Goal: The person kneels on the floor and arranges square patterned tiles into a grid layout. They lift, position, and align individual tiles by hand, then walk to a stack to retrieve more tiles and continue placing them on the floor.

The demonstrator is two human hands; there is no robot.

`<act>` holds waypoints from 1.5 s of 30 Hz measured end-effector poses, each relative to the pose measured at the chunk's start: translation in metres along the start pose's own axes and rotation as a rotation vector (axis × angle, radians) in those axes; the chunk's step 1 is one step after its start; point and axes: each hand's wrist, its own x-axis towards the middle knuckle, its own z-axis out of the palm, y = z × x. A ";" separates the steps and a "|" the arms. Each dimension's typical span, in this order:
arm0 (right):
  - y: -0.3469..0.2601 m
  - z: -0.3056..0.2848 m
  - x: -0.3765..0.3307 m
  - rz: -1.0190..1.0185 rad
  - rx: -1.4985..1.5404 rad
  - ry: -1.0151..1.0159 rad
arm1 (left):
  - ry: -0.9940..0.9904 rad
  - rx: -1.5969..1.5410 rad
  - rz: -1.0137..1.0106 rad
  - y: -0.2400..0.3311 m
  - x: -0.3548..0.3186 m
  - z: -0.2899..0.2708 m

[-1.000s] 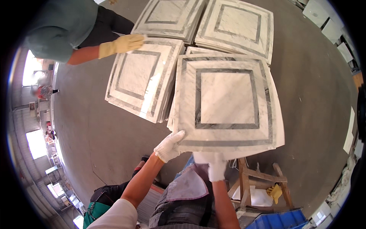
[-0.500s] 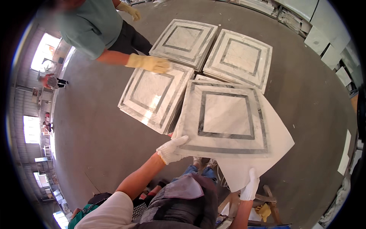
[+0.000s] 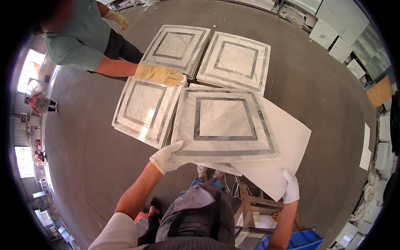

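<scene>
Our left hand (image 3: 166, 157), in a white glove, grips the near-left corner of the top marble tile (image 3: 223, 125), fingers curled under its edge; our right hand (image 3: 291, 187), also gloved, pinches the near corner of a plain white sheet (image 3: 279, 154) that sticks out from under that tile. Floor (image 3: 87, 137) to the left and far right is open grey concrete w/ room to swing; a co-worker's yellow-gloved hand (image 3: 159, 74) rests on the next tile stack (image 3: 143, 109), just beside ours. The tile is square, white marble w/ two grey frame bands, held roughly level above a stack; two more stacks (image 3: 208, 52) lie beyond, edges nearly touching. What the tile sits on is hidden; a wooden stand (image 3: 250, 208) below is partly covered by our body; the sheet's far edge is covered.
</scene>
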 end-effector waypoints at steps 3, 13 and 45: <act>-0.022 -0.011 -0.001 -0.003 -0.039 0.003 | 0.000 0.027 -0.003 0.004 -0.001 0.006; -0.159 -0.154 -0.126 -0.225 -0.218 0.152 | 0.010 -0.024 -0.007 0.003 0.006 -0.020; 0.105 -0.087 -0.510 -1.055 0.817 1.358 | 0.017 0.518 -0.130 -0.052 0.130 -0.132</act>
